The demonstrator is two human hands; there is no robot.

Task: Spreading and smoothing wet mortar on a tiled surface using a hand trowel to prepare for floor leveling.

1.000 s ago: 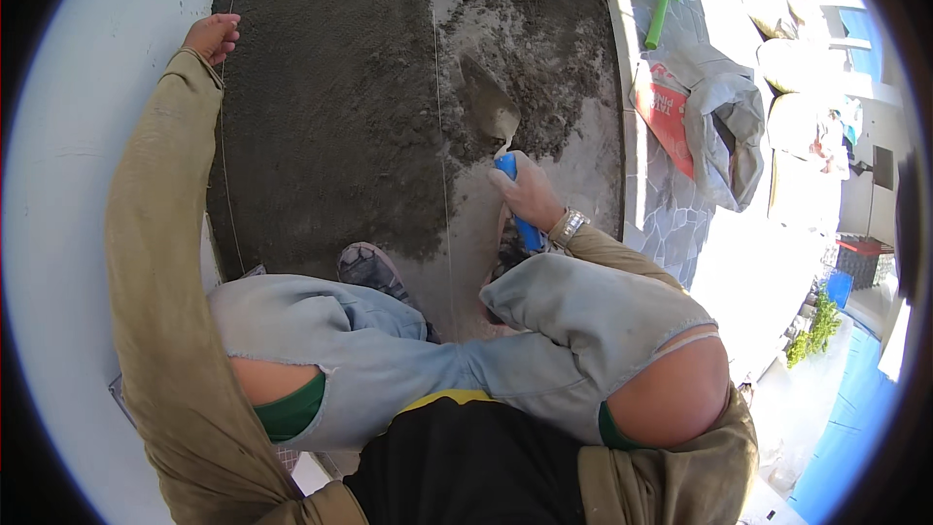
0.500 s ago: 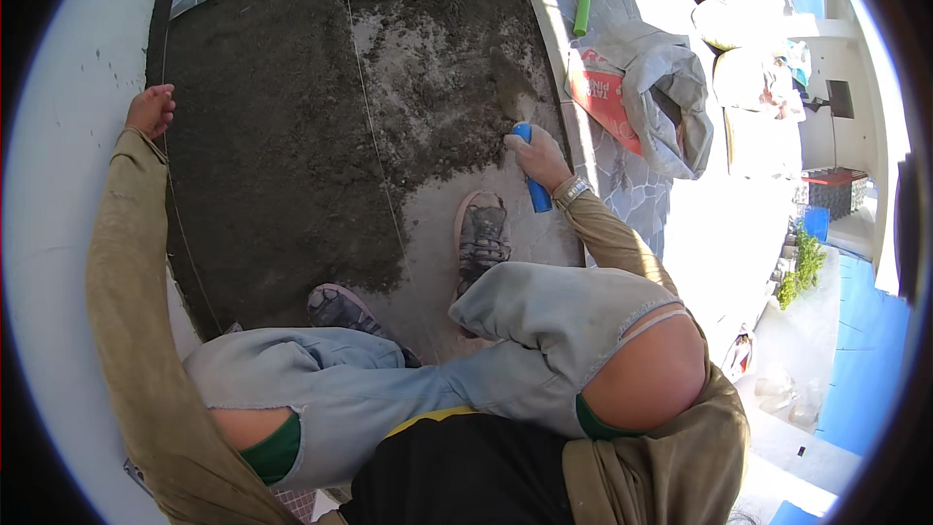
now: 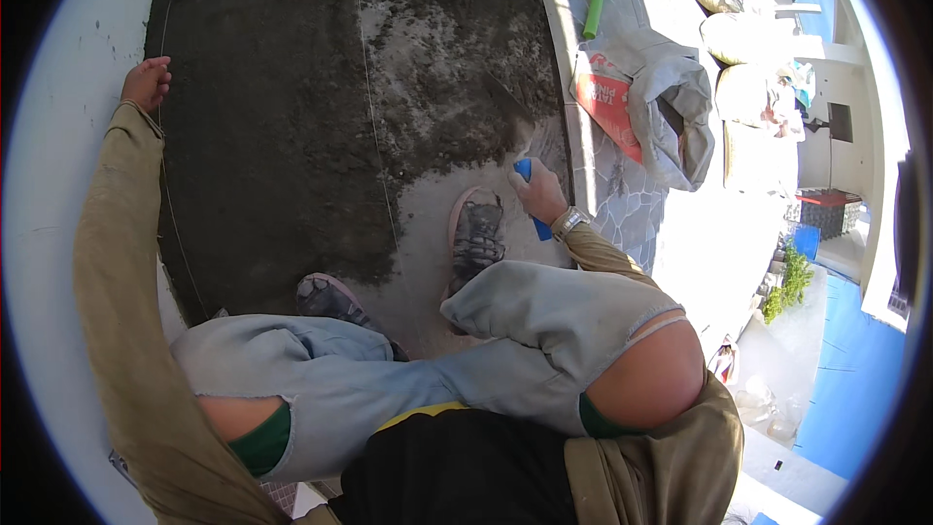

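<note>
Trowel with a blue handle is gripped in the right hand, its blade at the right side of the dark cement. Well to the left, the left hand is curled near the white wall; I cannot tell if it holds anything.

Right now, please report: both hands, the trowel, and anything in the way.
Left hand curled by white wall. Right hand gripping blue-handled trowel, its blade on or over dark mortar. Possibly in the way: right shoe, nearby on pale floor.
</note>
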